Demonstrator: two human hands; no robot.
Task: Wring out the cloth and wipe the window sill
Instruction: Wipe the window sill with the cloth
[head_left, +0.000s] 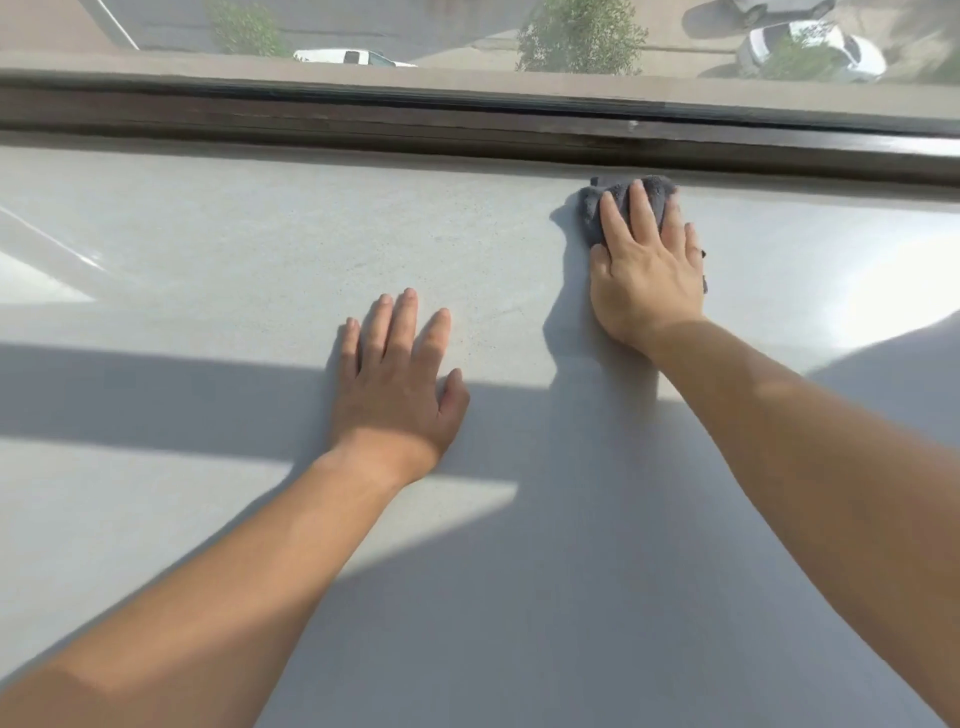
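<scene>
A wide, pale grey window sill (234, 249) fills most of the view. A small dark grey cloth (592, 208) lies bunched on it at the far side, right against the window frame. My right hand (647, 270) presses flat on the cloth with straight fingers and covers most of it. My left hand (397, 374) rests flat on the bare sill, fingers spread, nearer to me and to the left of the cloth. It holds nothing.
A dark window frame (363, 122) runs along the sill's far edge, with glass above it showing a street, trees and parked cars. Bands of shadow and sunlight cross the sill.
</scene>
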